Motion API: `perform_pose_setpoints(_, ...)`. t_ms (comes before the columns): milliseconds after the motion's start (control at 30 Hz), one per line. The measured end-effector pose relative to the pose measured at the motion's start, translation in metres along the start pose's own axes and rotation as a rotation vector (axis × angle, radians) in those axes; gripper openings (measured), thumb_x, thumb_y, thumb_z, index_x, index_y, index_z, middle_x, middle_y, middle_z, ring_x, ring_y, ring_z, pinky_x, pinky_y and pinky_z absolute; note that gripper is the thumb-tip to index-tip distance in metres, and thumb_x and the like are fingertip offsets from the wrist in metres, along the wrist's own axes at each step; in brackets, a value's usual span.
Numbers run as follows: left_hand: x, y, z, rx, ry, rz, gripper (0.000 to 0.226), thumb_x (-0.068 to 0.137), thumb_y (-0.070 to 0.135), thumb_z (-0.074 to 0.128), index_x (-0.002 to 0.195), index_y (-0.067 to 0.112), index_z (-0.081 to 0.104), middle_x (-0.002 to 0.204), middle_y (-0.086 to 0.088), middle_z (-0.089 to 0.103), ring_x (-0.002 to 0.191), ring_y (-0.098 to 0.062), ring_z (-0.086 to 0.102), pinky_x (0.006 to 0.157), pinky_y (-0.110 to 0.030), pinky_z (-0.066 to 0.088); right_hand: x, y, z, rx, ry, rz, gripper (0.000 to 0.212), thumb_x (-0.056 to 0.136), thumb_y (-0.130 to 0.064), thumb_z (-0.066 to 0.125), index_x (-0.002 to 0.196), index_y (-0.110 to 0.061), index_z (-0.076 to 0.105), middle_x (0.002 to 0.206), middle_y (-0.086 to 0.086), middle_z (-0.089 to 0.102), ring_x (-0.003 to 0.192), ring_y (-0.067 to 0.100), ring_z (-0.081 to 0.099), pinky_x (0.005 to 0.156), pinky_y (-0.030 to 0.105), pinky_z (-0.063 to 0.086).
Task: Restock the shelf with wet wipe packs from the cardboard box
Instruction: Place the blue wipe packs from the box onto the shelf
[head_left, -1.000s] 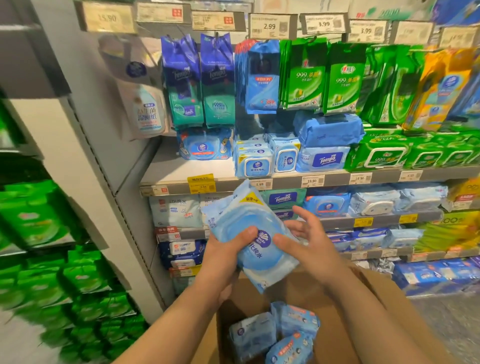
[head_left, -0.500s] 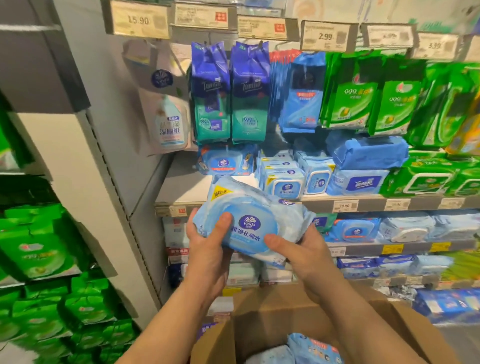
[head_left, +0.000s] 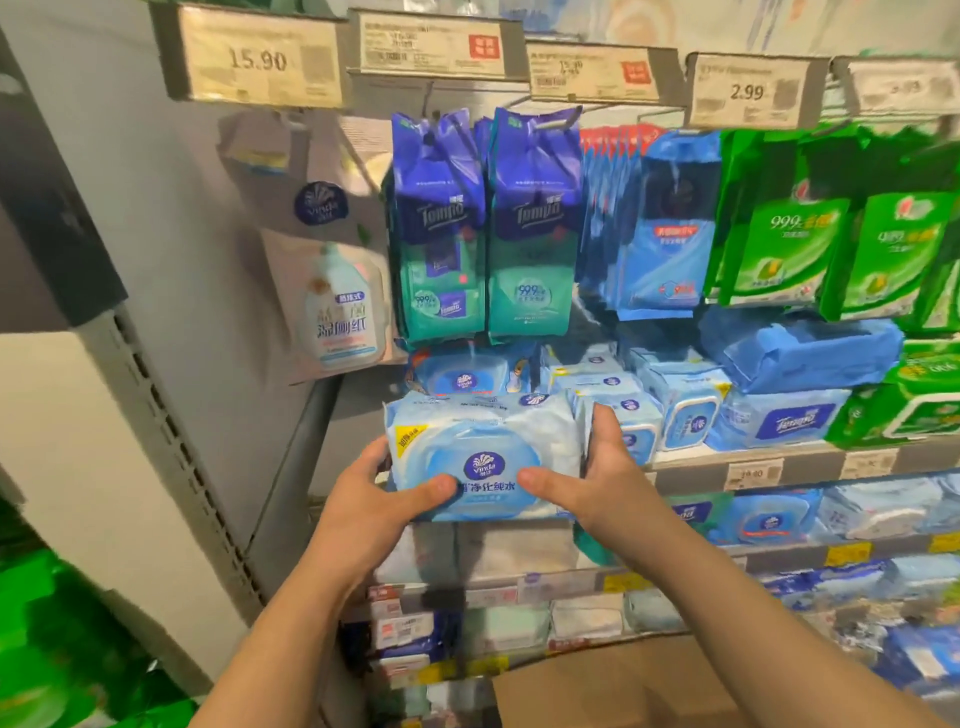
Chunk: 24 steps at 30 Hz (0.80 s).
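Wet wipe pack, pale blue soft plastic with round lid (head_left: 480, 457), is held at both ends by left hand (head_left: 374, 493) and right hand (head_left: 597, 478), fingers curled round it, at grey shelf (head_left: 810, 462) front edge. Placing step judged underway; a push back into the left-end gap is needed next.

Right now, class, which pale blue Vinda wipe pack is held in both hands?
The front pack, gripped by left hand and right hand; the others sit on the shelf.
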<state>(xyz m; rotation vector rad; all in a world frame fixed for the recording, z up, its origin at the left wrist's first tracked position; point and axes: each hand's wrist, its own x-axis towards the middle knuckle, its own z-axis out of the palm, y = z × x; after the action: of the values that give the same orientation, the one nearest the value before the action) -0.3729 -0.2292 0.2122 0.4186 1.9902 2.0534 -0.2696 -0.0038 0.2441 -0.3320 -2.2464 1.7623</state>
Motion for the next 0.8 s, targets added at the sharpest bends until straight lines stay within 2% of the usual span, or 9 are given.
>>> perform_pose_setpoints(100,0.016,0.006,-0.001,0.113,0.024,0.053,0.077,0.054,0.053,0.097,0.121,0.032,0.067,0.116,0.01,0.076,0.108,-0.014,0.073,0.093,-0.045,0.059,0.021,-0.003,0.002,-0.064,0.016,-0.028,0.075,0.061,-0.048,0.088,0.124,-0.042,0.046,0.121,-0.015,0.07,0.112,0.013,0.068,0.1,0.051,0.053)
perform_pose_setpoints(200,0.026,0.012,0.001,0.206,0.072,0.094,0.064,0.064,0.044,0.094,0.12,0.033,0.066,0.108,0.024,0.075,0.1,0.004,0.07,0.078,-0.02,0.058,0.033,-0.01,0.008,-0.142,0.06,-0.03,0.054,0.065,-0.049,0.081,0.11,-0.051,0.05,0.116,-0.018,0.069,0.108,0.01,0.068,0.097,0.049,0.054)
perform_pose_setpoints(300,0.036,0.016,0.003,0.283,0.095,0.128,0.06,0.069,0.042,0.092,0.122,0.036,0.064,0.104,0.028,0.074,0.096,0.014,0.066,0.075,-0.016,0.054,0.042,-0.015,0.014,-0.29,0.15,-0.043,0.062,0.075,-0.043,0.083,0.127,-0.045,0.049,0.133,-0.012,0.053,0.118,0.014,0.057,0.103,0.038,0.047)
perform_pose_setpoints(400,0.044,0.018,0.0,0.343,0.096,0.143,0.059,0.072,0.043,0.09,0.123,0.039,0.061,0.104,0.03,0.069,0.093,0.022,0.06,0.064,-0.006,0.05,0.046,-0.019,0.018,-0.393,0.204,-0.06,0.074,0.086,-0.033,0.081,0.149,-0.028,0.043,0.14,-0.008,0.039,0.125,0.012,0.047,0.099,0.027,0.037)
perform_pose_setpoints(533,0.054,0.018,-0.005,0.373,0.105,0.139,0.066,0.071,0.048,0.088,0.129,0.035,0.06,0.107,0.028,0.069,0.094,0.021,0.06,0.063,-0.006,0.049,0.054,-0.024,0.023,-0.398,0.203,-0.094,0.073,0.088,-0.028,0.078,0.151,-0.028,0.042,0.133,-0.008,0.039,0.118,0.007,0.043,0.099,0.021,0.032)
perform_pose_setpoints(633,0.06,0.018,-0.005,0.385,0.11,0.129,0.064,0.074,0.044,0.088,0.129,0.036,0.058,0.105,0.03,0.066,0.091,0.024,0.058,0.06,-0.006,0.049,0.059,-0.024,0.026,-0.401,0.192,-0.088,0.074,0.089,-0.026,0.077,0.153,-0.025,0.041,0.139,-0.005,0.04,0.124,0.011,0.045,0.107,0.026,0.035)
perform_pose_setpoints(800,0.069,0.012,-0.008,0.492,0.102,0.066,0.062,0.075,0.047,0.088,0.128,0.036,0.058,0.108,0.024,0.068,0.093,0.006,0.064,0.067,-0.016,0.05,0.068,-0.013,0.04,-0.423,0.194,-0.05,0.08,0.09,-0.022,0.076,0.157,-0.012,0.032,0.15,0.003,0.038,0.141,0.018,0.037,0.121,0.038,0.03)
